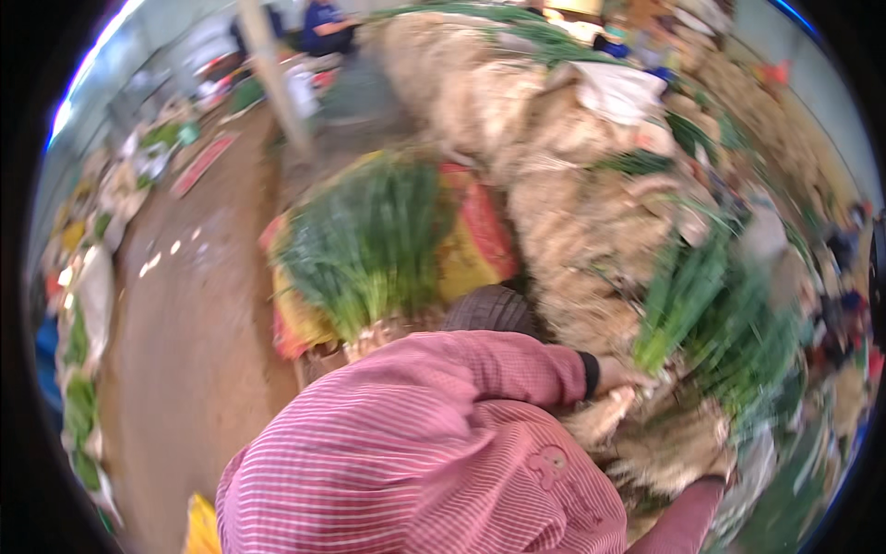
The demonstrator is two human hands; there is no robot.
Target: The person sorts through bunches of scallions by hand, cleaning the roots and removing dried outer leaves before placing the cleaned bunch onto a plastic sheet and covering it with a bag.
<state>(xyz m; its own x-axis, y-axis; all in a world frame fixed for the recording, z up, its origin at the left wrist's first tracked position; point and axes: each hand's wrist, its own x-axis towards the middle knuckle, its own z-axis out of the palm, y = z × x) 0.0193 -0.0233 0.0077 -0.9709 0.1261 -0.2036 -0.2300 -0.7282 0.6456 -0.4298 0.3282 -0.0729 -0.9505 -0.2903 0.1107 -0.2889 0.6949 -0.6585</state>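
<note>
At the lower right, my left hand [623, 377], in a pink sleeve with a dark cuff, closes round the pale root end of some green onions [674, 319]. Their long green leaves point up and away. Lower and farther right is my right hand [724, 462], blurred and partly hidden, beside more green onions [752, 342]; its fingers cannot be made out. Loose dry, straw-coloured material [660, 457] lies between and below the hands. Left of my dark-clad knee [494, 309], a big heap of green onions [369, 245] rests roots toward me on a yellow and red sack [475, 263].
A long, bulky tan pile [563, 212] runs away from me, with a white cloth [618, 90] on it. A pale post [277, 78] stands at far left beside a brown dirt path [189, 323]. A person in blue [325, 26] sits far back.
</note>
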